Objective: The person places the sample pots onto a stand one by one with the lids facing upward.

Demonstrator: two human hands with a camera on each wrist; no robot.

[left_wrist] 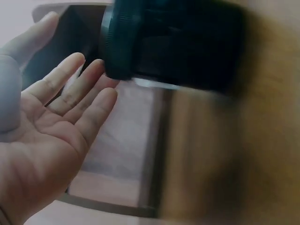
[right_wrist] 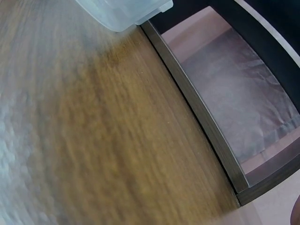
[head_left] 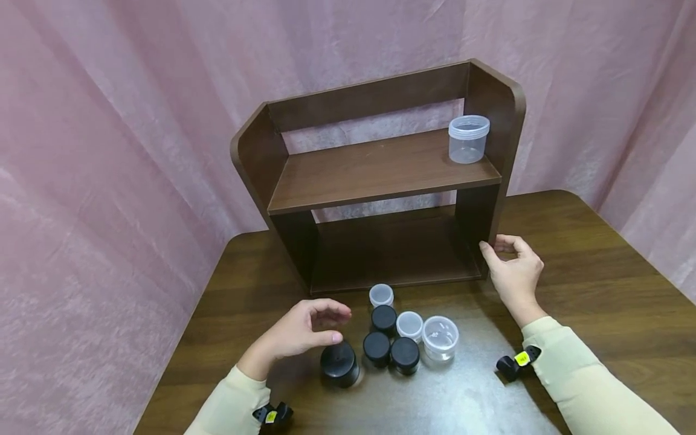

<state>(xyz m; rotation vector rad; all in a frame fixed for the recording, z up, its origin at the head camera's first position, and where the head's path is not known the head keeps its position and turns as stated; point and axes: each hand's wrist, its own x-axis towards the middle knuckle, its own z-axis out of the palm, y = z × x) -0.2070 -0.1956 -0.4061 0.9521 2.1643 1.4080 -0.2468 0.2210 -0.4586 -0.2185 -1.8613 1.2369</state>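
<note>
My left hand (head_left: 304,327) hovers just behind a large black-lidded jar (head_left: 339,364), its thumb close over the lid. In the left wrist view the same hand (left_wrist: 51,126) shows a spread palm with nothing in it, and the dark jar (left_wrist: 183,47) looms near the fingertips. Over on the right, my right hand (head_left: 515,272) holds the lower side panel of a dark brown two-tier shelf (head_left: 375,166), thumb at the front edge and fingers along the outer face. Only a sliver of that hand shows in the right wrist view.
On the table (head_left: 571,260), three smaller black-lidded jars (head_left: 405,353) cluster with small clear jars (head_left: 409,325) and a bigger clear jar (head_left: 440,338) before the shelf. Another clear jar (head_left: 469,140) stands on the upper tier at right. A pink curtain (head_left: 136,151) hangs behind.
</note>
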